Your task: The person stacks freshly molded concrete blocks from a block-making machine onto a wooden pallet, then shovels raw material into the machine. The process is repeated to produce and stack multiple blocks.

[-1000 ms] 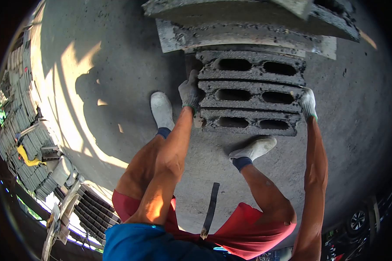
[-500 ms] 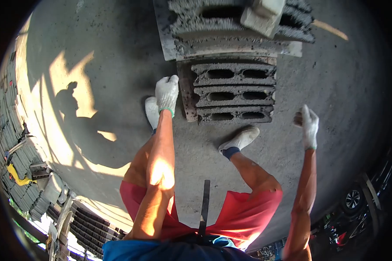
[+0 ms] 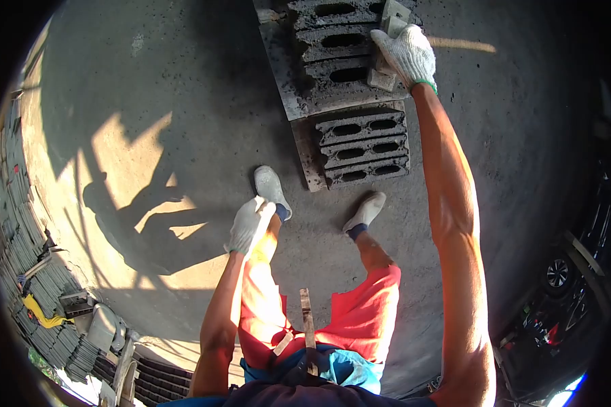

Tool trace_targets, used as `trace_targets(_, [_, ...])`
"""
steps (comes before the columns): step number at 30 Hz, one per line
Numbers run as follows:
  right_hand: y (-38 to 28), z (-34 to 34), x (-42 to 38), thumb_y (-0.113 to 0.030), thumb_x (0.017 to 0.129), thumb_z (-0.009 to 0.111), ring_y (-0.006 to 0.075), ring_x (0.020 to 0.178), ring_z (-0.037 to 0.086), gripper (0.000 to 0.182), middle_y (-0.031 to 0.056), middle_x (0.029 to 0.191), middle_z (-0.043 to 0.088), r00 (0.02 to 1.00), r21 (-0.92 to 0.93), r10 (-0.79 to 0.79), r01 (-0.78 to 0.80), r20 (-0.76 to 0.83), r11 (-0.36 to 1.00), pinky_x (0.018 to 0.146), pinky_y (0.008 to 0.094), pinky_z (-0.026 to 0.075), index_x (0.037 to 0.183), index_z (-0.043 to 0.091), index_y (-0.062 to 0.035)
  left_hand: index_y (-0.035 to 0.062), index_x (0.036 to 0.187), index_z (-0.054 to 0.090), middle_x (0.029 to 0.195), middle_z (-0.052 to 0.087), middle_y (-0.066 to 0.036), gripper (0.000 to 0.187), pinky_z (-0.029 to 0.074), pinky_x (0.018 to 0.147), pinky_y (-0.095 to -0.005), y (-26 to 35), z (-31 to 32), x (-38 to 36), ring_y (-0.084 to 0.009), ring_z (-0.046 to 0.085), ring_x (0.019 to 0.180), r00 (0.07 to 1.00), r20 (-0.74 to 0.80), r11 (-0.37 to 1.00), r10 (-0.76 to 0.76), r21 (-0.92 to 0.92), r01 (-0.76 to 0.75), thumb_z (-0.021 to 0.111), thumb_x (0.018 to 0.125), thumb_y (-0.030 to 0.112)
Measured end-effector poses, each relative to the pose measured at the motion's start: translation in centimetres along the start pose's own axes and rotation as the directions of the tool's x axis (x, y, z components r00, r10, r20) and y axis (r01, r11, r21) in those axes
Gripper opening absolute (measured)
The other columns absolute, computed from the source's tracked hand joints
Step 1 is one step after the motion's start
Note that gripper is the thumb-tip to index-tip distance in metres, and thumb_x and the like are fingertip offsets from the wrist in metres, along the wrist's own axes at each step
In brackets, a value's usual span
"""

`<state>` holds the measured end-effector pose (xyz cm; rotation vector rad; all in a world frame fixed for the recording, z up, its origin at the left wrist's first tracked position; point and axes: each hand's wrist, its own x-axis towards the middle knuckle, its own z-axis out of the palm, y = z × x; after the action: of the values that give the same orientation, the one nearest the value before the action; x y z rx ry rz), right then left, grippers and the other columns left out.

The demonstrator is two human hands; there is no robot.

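My right hand, in a white knitted glove, reaches up to a pale block-like piece lying across the upper hollow concrete blocks. Its fingers are closed round the piece, with the thumb pointing left. Gloved as well, my left hand hangs in front of my left knee with its fingers curled; whatever it may hold is hidden. Below the upper blocks, a group of smaller hollow blocks stands on a thin board.
My shoes are on the concrete floor just below the blocks. Stacked grey slabs and a yellow cloth lie at the far left. A dark vehicle with a wheel is at the lower right.
My right hand has gone from the right side up to the pale piece and closed on it. My left hand has dropped lower. The view has shifted, showing more of the upper blocks.
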<state>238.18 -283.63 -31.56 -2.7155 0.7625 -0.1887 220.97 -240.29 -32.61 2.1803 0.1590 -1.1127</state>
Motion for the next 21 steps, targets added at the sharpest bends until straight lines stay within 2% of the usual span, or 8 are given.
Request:
trace_targets(3, [0.6,0.1,0.1,-0.056,0.078,0.068,0.0312,0.083,0.069,0.064,0.0198,0.09,0.069,0.993,0.1,0.05,-0.061,0.111,0.993,0.075,0.0393,0.054,0.103,0.065,0.0024,0.0005,0.1,0.065,0.095,0.066,-0.022,0.027,0.049,0.078,-0.0367,0.2,-3.7,-3.9,-0.0295,0.066,0.09,0.998,0.056,0.992,0.005,0.126,-0.012,0.059,0.091,0.026])
trace_targets(5, [0.0,-4.1,-1.8,-0.051,0.079,0.068,0.03,0.085,0.069,0.059,0.0192,0.093,0.069,0.974,0.138,0.033,-0.066,0.224,0.988,0.077,0.0393,0.054,0.104,0.065,0.0019,-0.0017,0.106,0.064,0.094,0.067,-0.016,0.031,0.049,0.079,-0.0324,-4.1,-2.8,-5.1,-0.026,0.064,0.086,0.974,-0.127,0.981,0.185,0.074,-0.177,0.063,0.091,0.025])
trace_targets(9, [5.0,-8.3,-13.0,-0.045,0.079,0.069,0.0305,0.087,0.067,0.059,0.0196,0.097,0.067,0.984,0.096,0.155,-0.163,0.082,0.982,0.079,0.0404,0.054,0.114,0.06,0.003,-0.0016,0.111,0.065,0.097,0.069,-0.015,0.032,0.051,0.081,-0.0352,-3.2,-3.1,-8.6,-0.0273,0.067,0.09,0.999,-0.042,1.0,-0.008,-0.022,0.007,0.069,0.089,0.021])
trace_targets(11, [11.6,-6.2,-17.2,-0.044,0.079,0.07,0.0316,0.089,0.068,0.06,0.021,0.098,0.067,0.925,-0.02,0.353,-0.354,0.143,0.935,0.08,0.0414,0.053,0.114,0.06,0.0041,-0.0023,0.109,0.065,0.094,0.068,-0.014,0.031,0.051,0.082,-0.0328,-5.2,-1.4,-9.0,-0.023,0.066,0.088,0.963,-0.147,0.956,0.225,0.223,-0.19,0.07,0.089,0.02])
trace_targets(15, [21.1,1.4,-20.5,-0.043,0.079,0.069,0.0316,0.089,0.068,0.05,0.0186,0.095,0.068,0.806,-0.158,0.562,-0.54,0.186,0.827,0.079,0.0419,0.053,0.103,0.062,0.0004,-0.0044,0.108,0.065,0.1,0.069,-0.011,0.023,0.051,0.086,-0.0308,-4.8,-1.1,-7.3,-0.0184,0.065,0.093,0.99,-0.118,0.992,0.082,-0.085,-0.093,0.068,0.089,0.009])
trace_targets(18, [17.1,11.2,-23.5,-0.041,0.08,0.068,0.0255,0.075,0.068,0.041,0.0142,0.087,0.065,0.863,-0.149,0.456,-0.433,0.215,0.889,0.063,0.0413,0.056,0.1,0.058,-0.0059,-0.0037,0.108,0.064,0.099,0.067,-0.009,0.021,0.05,0.085,-0.0291,-5.8,-0.6,-6.8,-0.016,0.063,0.093,0.985,-0.162,0.992,0.063,-0.097,-0.079,0.067,0.089,0.004])
trace_targets(19, [11.6,12.0,-24.4,-0.038,0.081,0.066,0.0251,0.069,0.066,0.04,0.0136,0.087,0.063,0.788,0.081,0.52,-0.573,0.331,0.816,0.057,0.043,0.056,0.102,0.055,-0.0059,-0.0035,0.108,0.064,0.098,0.067,-0.009,0.021,0.05,0.084,-0.0286,-5.4,-0.7,-6.8,-0.0151,0.063,0.092,0.985,-0.17,0.99,0.03,-0.129,-0.053,0.066,0.089,0.004])
trace_targets(21, [4.2,16.0,-28.0,-0.032,0.079,0.065,0.0317,0.067,0.065,0.039,0.0169,0.085,0.06,0.938,0.116,0.079,-0.125,0.337,0.985,0.058,0.0446,0.056,0.1,0.05,-0.0033,-0.0038,0.107,0.065,0.096,0.067,-0.008,0.021,0.05,0.082,-0.0276,-3.5,-0.6,-7.0,-0.0138,0.062,0.089,0.992,-0.129,0.997,0.002,-0.076,-0.012,0.068,0.088,0.005])
